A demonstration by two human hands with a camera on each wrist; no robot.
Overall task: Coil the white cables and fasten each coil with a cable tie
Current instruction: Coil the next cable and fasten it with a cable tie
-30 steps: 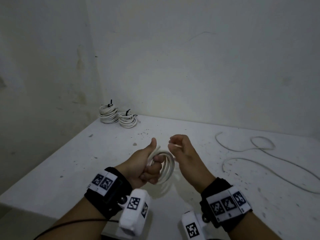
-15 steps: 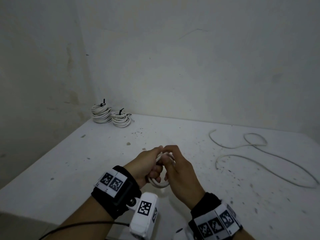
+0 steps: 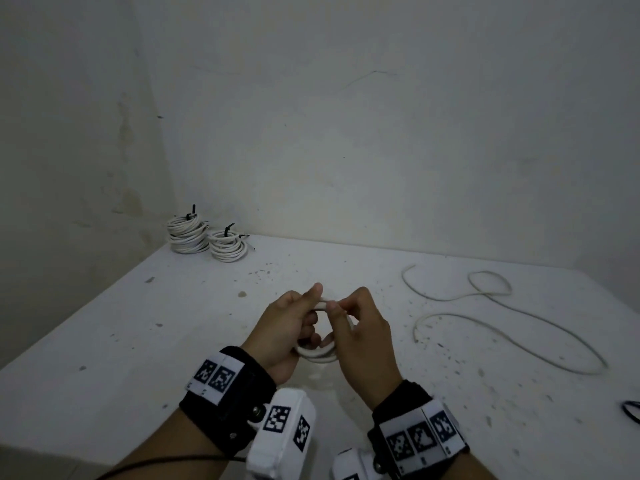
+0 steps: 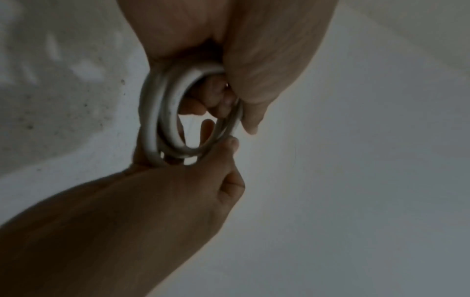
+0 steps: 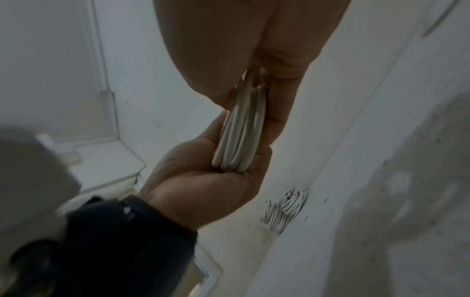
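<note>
A small white cable coil [image 3: 320, 355] is held upright above the table [image 3: 138, 341], between both hands. My left hand [image 3: 301, 306] grips its left side, with the thumb on top and the fingers curled through the loop. My right hand [image 3: 346, 308] pinches the top of the coil with thumb and forefinger. The left wrist view shows the coil [image 4: 162, 120] as several loops, with the right hand [image 4: 198, 180] holding its far side. In the right wrist view the coil [image 5: 241, 130] is seen edge-on, lying in the left hand [image 5: 203, 180]. No cable tie is seen on it.
Two tied coils [image 3: 187, 233] [image 3: 227, 245] with black cable ties sit in the back left corner, by the walls. A loose white cable [image 3: 485, 306] snakes over the right of the table. A black looped object [image 3: 632, 412] lies at the right edge.
A second ago the hands were slightly apart and the right hand pinched a cable end. They closed together, and the right hand now pinches the top of the coil.
</note>
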